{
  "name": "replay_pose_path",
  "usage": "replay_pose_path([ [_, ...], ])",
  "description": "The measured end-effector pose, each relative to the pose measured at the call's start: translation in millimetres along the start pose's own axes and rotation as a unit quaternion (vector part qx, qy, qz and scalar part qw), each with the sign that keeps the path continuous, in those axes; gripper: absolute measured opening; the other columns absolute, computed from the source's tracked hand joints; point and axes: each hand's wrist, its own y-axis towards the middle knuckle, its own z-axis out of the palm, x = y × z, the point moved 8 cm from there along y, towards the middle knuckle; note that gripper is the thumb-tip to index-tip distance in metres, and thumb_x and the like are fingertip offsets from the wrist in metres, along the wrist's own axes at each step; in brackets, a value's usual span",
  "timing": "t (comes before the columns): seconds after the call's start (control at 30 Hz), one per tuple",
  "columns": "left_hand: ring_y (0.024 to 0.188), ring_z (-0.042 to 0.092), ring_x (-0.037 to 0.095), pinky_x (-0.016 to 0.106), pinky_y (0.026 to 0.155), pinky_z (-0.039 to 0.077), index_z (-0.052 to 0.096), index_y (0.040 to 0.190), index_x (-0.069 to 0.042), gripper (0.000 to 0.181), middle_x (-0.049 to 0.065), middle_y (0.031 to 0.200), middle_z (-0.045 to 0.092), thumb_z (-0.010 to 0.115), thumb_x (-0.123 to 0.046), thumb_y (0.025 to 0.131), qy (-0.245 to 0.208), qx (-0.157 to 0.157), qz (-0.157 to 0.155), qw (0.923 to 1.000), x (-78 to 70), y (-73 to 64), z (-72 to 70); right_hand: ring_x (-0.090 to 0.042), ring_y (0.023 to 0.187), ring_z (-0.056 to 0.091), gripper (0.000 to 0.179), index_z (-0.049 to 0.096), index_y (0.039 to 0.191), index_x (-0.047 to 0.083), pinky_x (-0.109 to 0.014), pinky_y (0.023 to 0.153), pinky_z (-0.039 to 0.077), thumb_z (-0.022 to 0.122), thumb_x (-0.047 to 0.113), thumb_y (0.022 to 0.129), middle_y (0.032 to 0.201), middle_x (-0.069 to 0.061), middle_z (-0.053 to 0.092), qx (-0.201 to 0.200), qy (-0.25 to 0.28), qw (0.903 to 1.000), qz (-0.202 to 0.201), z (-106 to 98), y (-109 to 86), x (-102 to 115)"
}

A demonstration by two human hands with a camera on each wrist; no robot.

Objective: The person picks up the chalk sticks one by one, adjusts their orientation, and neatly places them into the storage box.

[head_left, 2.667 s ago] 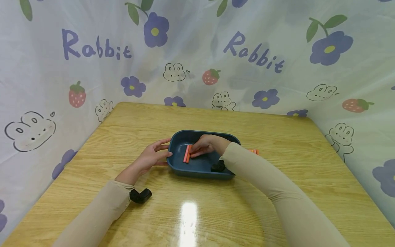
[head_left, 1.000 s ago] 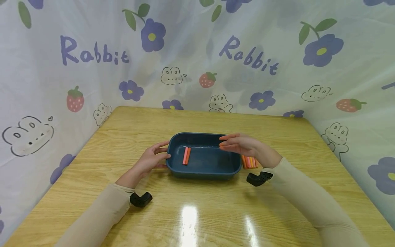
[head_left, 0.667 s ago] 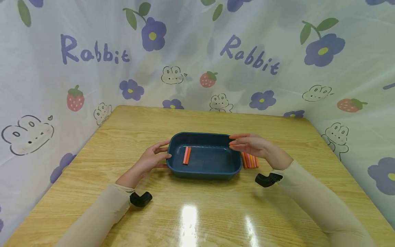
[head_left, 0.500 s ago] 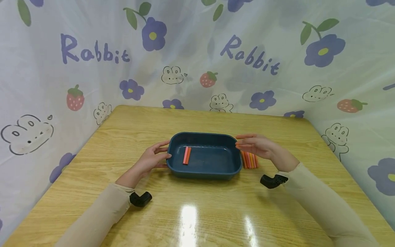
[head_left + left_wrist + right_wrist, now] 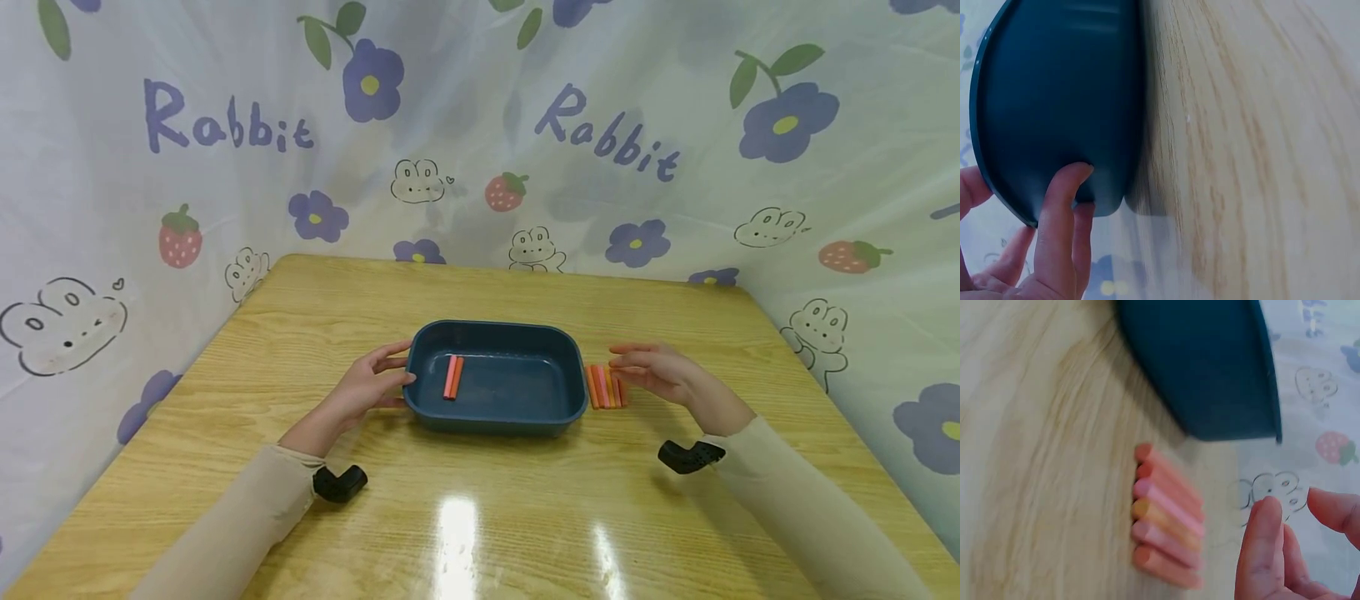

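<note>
From the head view, my left hand (image 5: 360, 387) is at the left end of the box (image 5: 487, 423), its fingers loosely spread and their tips touching the rim and end wall, not closed round anything. My right hand (image 5: 660, 372) is on the far side of the box's right end, fingers extended to the left, holding nothing. Just below and left of those fingertips is the row (image 5: 604, 388) of coloured sticks, lying side by side on the tabletop (image 5: 525, 508) close beside the box's right end. Each stick in it runs roughly front to back, the far tip leaning slightly left. Two more, a pink stick (image 5: 450, 377) and an orange stick (image 5: 457, 378), lie touching on the box floor towards my left hand, also front to back, their far tips leaning a little right. The box's own long axis runs left to right, almost square across me.

From the left wrist view, the box's outer wall is right before my fingers; one fingertip presses on the wall and others are by the rim.

From the right wrist view, I count six sticks in orange, red, pink and yellowish tones, parallel, slanting from upper left to lower right, their round ends showing at the left. My right fingers are to the right of them, parted, with a visible gap to the sticks.
</note>
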Motion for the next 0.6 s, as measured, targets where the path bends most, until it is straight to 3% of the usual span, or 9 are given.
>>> replay_pose_path([
  [0.07, 0.109, 0.054, 0.039, 0.044, 0.076, 0.054, 0.027, 0.147, -0.007, 0.066, 0.027, 0.140, 0.032, 0.058, -0.006, 0.089, -0.001, 0.001, 0.001, 1.0000, -0.8, 0.0, 0.2, -0.012, 0.100, 0.058, 0.069, 0.013, 0.143, -0.013, -0.033, 0.100, 0.040, 0.055, 0.010, 0.093, 0.137, -0.031, 0.027, 0.009, 0.003, 0.9999, -0.008, -5, -0.6, -3],
  [0.23, 0.110, 0.053, 0.040, 0.044, 0.076, 0.054, 0.028, 0.146, -0.007, 0.065, 0.027, 0.140, 0.033, 0.058, -0.005, 0.089, 0.000, 0.000, -0.002, 1.0000, -0.4, -0.4, -0.1, -0.016, 0.096, 0.061, 0.074, 0.022, 0.141, -0.013, -0.032, 0.090, 0.048, 0.066, 0.014, 0.087, 0.113, -0.012, 0.053, 0.035, 0.031, 0.9988, -0.017, -15, -1.4, -11],
  [0.33, 0.110, 0.053, 0.039, 0.044, 0.076, 0.054, 0.028, 0.146, -0.007, 0.065, 0.027, 0.140, 0.033, 0.058, -0.005, 0.089, 0.000, 0.000, -0.001, 1.0000, -0.3, -0.4, 0.0, -0.017, 0.095, 0.062, 0.071, 0.022, 0.142, -0.011, -0.033, 0.089, 0.049, 0.063, 0.012, 0.089, 0.112, -0.008, 0.056, 0.004, 0.020, 0.9998, -0.003, -20, -2.5, -17],
  [0.37, 0.110, 0.053, 0.039, 0.044, 0.076, 0.054, 0.028, 0.147, -0.007, 0.065, 0.027, 0.140, 0.033, 0.058, -0.005, 0.089, 0.000, 0.000, -0.001, 1.0000, -0.2, -0.2, 0.1, -0.016, 0.094, 0.061, 0.074, 0.016, 0.142, -0.012, -0.034, 0.090, 0.048, 0.062, 0.012, 0.089, 0.114, -0.007, 0.054, -0.021, 0.000, 0.9998, 0.006, -20, -4.7, -17],
  [0.47, 0.110, 0.053, 0.039, 0.044, 0.077, 0.054, 0.027, 0.146, -0.006, 0.065, 0.028, 0.140, 0.033, 0.058, -0.006, 0.089, 0.000, 0.000, 0.000, 1.0000, 0.1, 0.2, 0.1, -0.017, 0.092, 0.061, 0.067, 0.016, 0.143, -0.012, -0.036, 0.088, 0.049, 0.056, 0.009, 0.092, 0.115, -0.011, 0.053, -0.051, -0.030, 0.9980, 0.022, -23, -4.4, -23],
  [0.6, 0.111, 0.053, 0.038, 0.045, 0.077, 0.053, 0.028, 0.146, -0.006, 0.065, 0.027, 0.140, 0.033, 0.058, -0.005, 0.089, 0.001, -0.003, -0.001, 1.0000, 1.4, 0.2, -0.4, -0.018, 0.084, 0.061, 0.062, 0.019, 0.142, -0.010, -0.038, 0.082, 0.053, 0.053, 0.007, 0.093, 0.104, -0.012, 0.056, -0.067, -0.072, 0.9944, 0.039, -25, -1.9, -29],
])
